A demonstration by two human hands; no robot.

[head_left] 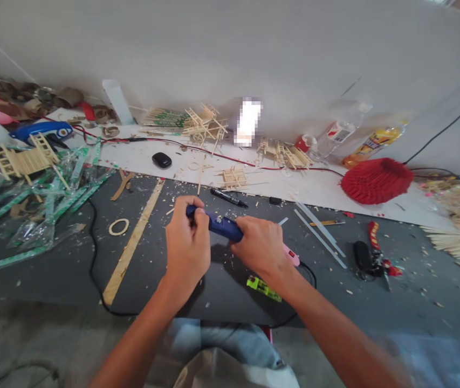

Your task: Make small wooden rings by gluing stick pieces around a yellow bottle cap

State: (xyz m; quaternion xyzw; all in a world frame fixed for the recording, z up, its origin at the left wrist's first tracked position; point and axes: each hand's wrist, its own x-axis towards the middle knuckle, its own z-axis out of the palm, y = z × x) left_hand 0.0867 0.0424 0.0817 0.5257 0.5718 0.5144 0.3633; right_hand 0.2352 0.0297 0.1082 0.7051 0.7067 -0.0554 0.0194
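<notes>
So the blue glue gun (217,225) sits in both hands over the middle of the dark mat (71,264), near its front edge. Its long axis runs roughly side to side, tilted a bit, with the blue end pointing toward the far left corner and the pink part toward the right. The left hand (188,245) has its fingers (197,215) curled tight round the blue tip end, and the right hand (260,248) is closed over the back half. A black cord (309,269) loops away just beside the right hand, and a yellow-green bit (262,288) lies on the mat under that wrist. Containers: a clear plastic bottle (341,132) and a yellowish bottle (373,143) lie tipped against the wall at the far edge; can't tell what's in them. Near them sits a red paper lantern (376,180).
</notes>
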